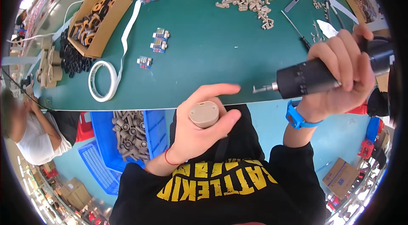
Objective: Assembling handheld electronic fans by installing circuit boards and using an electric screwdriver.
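In the head view, the left hand (187,138) curls around a tan oval housing (204,115), cradling it in front of the person's torso, just off the near edge of the green table (191,65); the index finger reaches out to the right and the thumb lies along the housing's side. The right hand (342,65), a blue wristband (296,116) at its wrist, wraps its fingers around a black power screwdriver (304,79), held sideways above the table's right part. Its thin metal bit (265,88) points left, near the outstretched index finger yet apart from the housing. Toward the far side lies a scattered heap of small tan clips (244,1), with tweezers (294,1) and a slim hand screwdriver (297,29) to its right. Left of centre, small circuit boards (160,40) lie in several groups; beside them, a white tape roll (114,82) trails a loose strip. Further left, a cardboard box (111,25) holds orange and black parts, next to a pile of black rings (74,57). Below the table edge, a blue bin (156,135) contains many grey-brown parts (131,133), and another person (40,144) sits at far left.
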The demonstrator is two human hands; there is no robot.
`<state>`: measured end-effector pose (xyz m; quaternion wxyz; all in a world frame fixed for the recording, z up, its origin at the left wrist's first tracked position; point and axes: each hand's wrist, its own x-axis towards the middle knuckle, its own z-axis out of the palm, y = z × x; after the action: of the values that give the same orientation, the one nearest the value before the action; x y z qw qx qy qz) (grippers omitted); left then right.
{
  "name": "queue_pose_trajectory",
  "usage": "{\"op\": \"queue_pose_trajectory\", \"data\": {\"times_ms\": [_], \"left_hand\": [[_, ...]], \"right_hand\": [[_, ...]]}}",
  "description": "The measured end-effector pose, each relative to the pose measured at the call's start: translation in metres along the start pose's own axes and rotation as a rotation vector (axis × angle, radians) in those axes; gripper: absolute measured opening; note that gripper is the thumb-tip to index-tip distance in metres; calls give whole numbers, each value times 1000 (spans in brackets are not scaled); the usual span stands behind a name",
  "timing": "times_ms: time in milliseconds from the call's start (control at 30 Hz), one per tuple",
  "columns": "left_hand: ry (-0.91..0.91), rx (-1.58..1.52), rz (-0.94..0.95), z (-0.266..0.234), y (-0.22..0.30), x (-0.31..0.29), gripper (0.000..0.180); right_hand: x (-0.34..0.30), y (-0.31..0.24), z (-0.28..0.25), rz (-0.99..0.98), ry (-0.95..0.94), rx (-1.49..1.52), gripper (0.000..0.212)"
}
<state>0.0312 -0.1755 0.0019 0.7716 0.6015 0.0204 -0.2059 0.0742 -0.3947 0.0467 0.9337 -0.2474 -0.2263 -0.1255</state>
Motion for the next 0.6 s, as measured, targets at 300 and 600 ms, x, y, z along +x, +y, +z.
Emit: {"op": "queue_pose_trajectory", "data": {"times_ms": [300,600], "left_hand": [[-76,76,195,6,-12,-9,19],[21,196,361,3,-15,-16,18]], "right_hand": [[-11,8,11,131,-51,79,31],[-16,12,15,175,-147,26,35]]}}
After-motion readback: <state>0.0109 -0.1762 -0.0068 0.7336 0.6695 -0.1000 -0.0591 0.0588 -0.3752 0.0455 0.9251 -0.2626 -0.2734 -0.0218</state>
